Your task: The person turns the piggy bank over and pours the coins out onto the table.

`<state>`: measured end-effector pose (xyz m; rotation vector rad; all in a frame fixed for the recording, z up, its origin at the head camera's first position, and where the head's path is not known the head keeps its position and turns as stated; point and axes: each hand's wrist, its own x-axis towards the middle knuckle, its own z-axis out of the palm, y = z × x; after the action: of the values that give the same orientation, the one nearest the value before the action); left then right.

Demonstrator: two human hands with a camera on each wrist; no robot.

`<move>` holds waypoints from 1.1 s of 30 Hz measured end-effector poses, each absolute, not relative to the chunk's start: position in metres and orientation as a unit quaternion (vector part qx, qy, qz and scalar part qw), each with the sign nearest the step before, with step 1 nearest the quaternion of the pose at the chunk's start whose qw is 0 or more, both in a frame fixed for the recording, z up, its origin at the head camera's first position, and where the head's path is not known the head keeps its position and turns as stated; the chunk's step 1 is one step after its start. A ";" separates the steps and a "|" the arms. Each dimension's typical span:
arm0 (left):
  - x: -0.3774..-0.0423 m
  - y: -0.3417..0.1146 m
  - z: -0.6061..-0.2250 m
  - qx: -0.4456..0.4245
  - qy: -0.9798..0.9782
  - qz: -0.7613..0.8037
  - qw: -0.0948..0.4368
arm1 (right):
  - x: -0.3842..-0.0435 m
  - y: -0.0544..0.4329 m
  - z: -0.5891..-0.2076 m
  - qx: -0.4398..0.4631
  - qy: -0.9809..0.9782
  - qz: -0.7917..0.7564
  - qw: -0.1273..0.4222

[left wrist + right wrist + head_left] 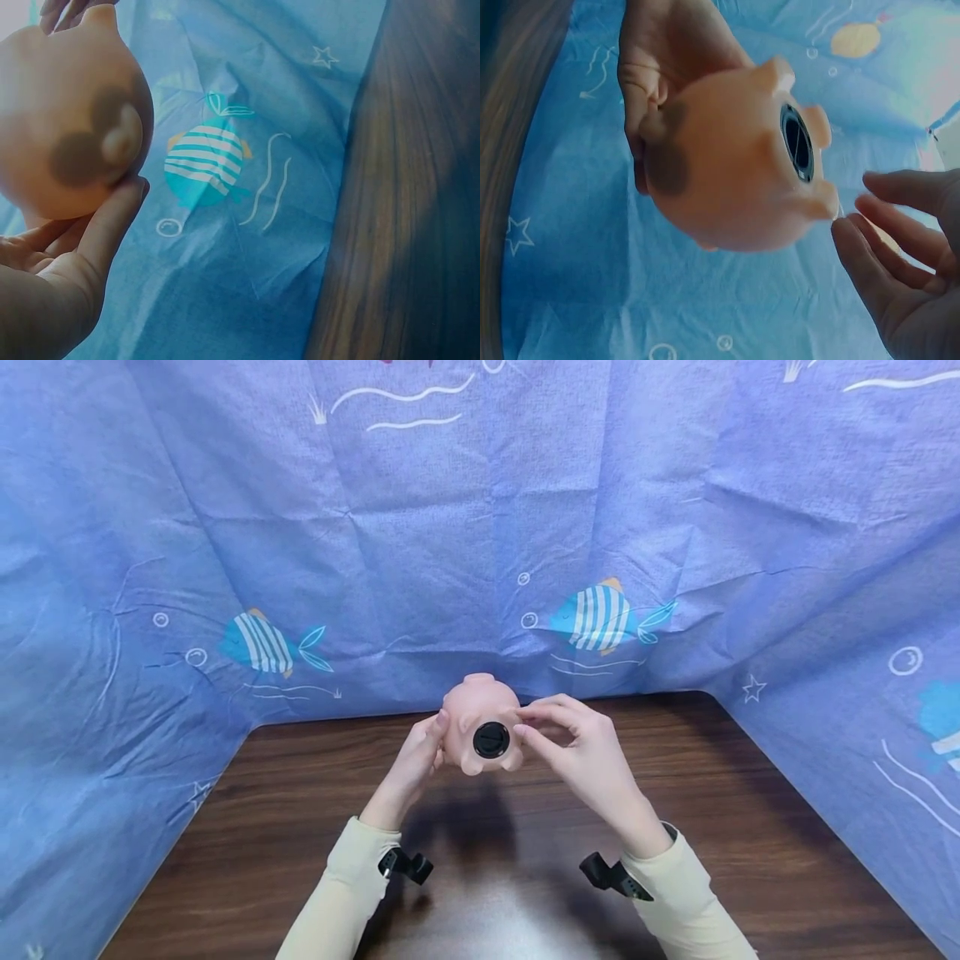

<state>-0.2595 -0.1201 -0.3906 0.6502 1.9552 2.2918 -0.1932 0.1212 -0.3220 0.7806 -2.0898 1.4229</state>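
Holding pink piggy bank (pixel 482 695) up off counter (pixel 300 827), a bit toward 6 o'clock from the middle of the head view. Tipped, with black round plug (pixel 491 740) turned to the head camera, seated among stubby feet (pixel 472 764); most plainly seen with feet between 4 and 5 and between 7 and 8 o'clock of the plug. Gripping from 8 o'clock with left hand (pixel 415 762), fingers curled round the body, thumb against its side. Reaching in from between 3 and 4 o'clock with right hand (pixel 588 747), fingers bent and spread, gap showing between fingertips in the right wrist view. At or just beside a foot with one fingertip; can't tell touching from near. Marked with dark patches (pixel 667 171) on the bank, toward 9 o'clock in the right wrist view.

Dark brown wood grain on counter, with shadow (pixel 480 827) at 6 o'clock of the bank. Hung behind with blue cloth (pixel 420 560), printed with striped fish (pixel 600 617) at about 2 and 10 o'clock from the bank, plus bubbles, stars, wavy lines. Dressed in pale yellow sleeves (pixel 345 881), with black wrist cameras (pixel 611 875) at about 7 and between 4 and 5 o'clock of the bank.
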 end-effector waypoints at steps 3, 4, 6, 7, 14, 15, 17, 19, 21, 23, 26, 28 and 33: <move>-0.259 -0.120 -0.390 0.211 0.627 0.749 0.032 | -0.191 0.116 -0.324 0.305 -0.759 0.509 0.269; -0.260 -0.120 -0.389 0.213 0.623 0.752 0.035 | -0.191 0.114 -0.325 0.313 -0.759 0.500 0.275; -0.260 -0.120 -0.388 0.207 0.625 0.752 0.034 | -0.191 0.110 -0.328 0.329 -0.761 0.481 0.285; -0.260 -0.120 -0.389 0.206 0.625 0.752 0.034 | -0.192 0.109 -0.329 0.335 -0.764 0.469 0.289; -0.261 -0.120 -0.390 0.205 0.623 0.754 0.036 | -0.197 0.096 -0.340 0.348 -0.777 0.368 0.374; -0.261 -0.119 -0.390 0.204 0.622 0.755 0.036 | -0.197 0.094 -0.341 0.346 -0.780 0.354 0.383; -0.262 -0.119 -0.390 0.204 0.621 0.756 0.035 | -0.196 0.091 -0.341 0.342 -0.784 0.336 0.394; -0.262 -0.119 -0.391 0.202 0.623 0.755 0.036 | -0.196 0.089 -0.341 0.340 -0.788 0.326 0.396; -0.262 -0.118 -0.391 0.202 0.624 0.754 0.038 | -0.195 0.087 -0.342 0.338 -0.792 0.323 0.393; -0.261 -0.118 -0.391 0.202 0.626 0.752 0.039 | -0.194 0.086 -0.342 0.336 -0.795 0.320 0.389; -0.260 -0.118 -0.391 0.202 0.626 0.752 0.038 | -0.194 0.085 -0.344 0.333 -0.798 0.316 0.392; -0.259 -0.118 -0.390 0.204 0.624 0.754 0.037 | -0.194 0.084 -0.345 0.330 -0.797 0.311 0.400; -0.258 -0.116 -0.388 0.202 0.631 0.749 0.028 | -0.196 0.083 -0.346 0.323 -0.789 0.303 0.426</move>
<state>-0.2579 -0.1161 -0.3876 0.6231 1.9476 2.3118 -0.1957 0.0832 -0.3463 0.8081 -1.9717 0.7568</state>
